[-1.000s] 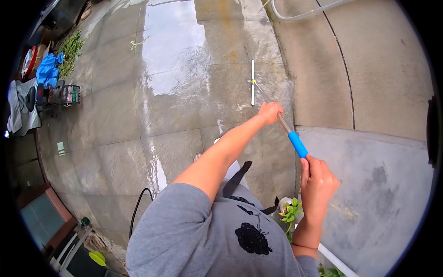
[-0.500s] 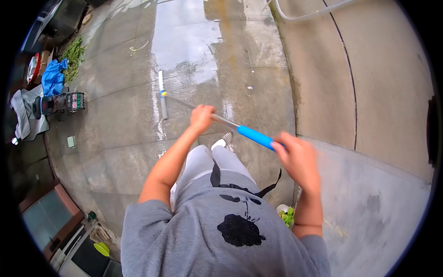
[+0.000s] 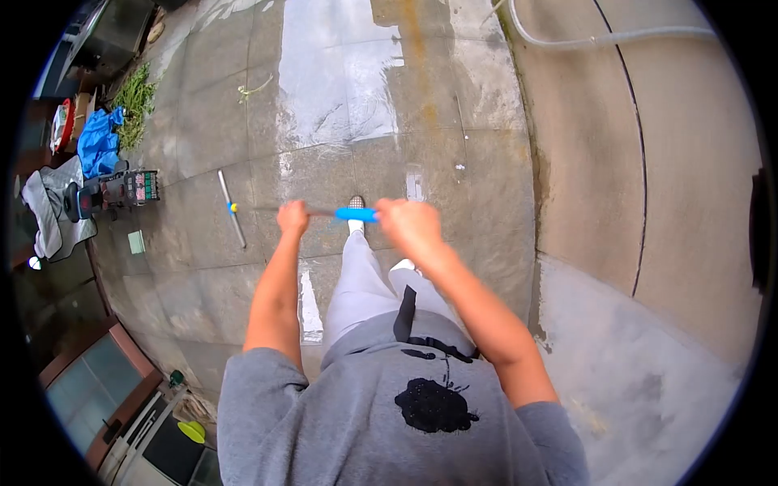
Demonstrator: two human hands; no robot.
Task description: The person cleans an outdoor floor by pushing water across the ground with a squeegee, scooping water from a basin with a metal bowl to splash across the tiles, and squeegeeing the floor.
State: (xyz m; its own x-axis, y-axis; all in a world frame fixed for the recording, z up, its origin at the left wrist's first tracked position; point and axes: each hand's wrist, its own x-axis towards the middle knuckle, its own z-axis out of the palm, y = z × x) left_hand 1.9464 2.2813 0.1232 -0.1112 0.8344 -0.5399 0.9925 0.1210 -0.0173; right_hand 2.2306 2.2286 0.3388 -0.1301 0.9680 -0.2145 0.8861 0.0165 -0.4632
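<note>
A floor squeegee [image 3: 231, 206] with a long straight head, a yellow joint and a blue grip [image 3: 355, 215] extends across my front, its head out to the left over the wet concrete floor. My left hand [image 3: 293, 217] is wrapped round the thin metal pole, partway along it. My right hand [image 3: 409, 227] is closed on the end of the blue grip. Between the left hand and the head the pole is blurred and hard to see. Whether the head touches the floor, I cannot tell.
Shiny water [image 3: 336, 89] lies on the concrete ahead. A pale hose [image 3: 600, 39] curves across the raised slab at upper right. To the left are a scooter-like machine [image 3: 121, 191], a blue plastic sheet [image 3: 99, 144], pulled plants [image 3: 136, 101] and a glass-paned brown frame [image 3: 101, 385].
The squeegee head has swung left and slightly nearer. Both hands have moved left, the right one farther, and the pole now lies nearly level across my view. One foot has stepped forward.
</note>
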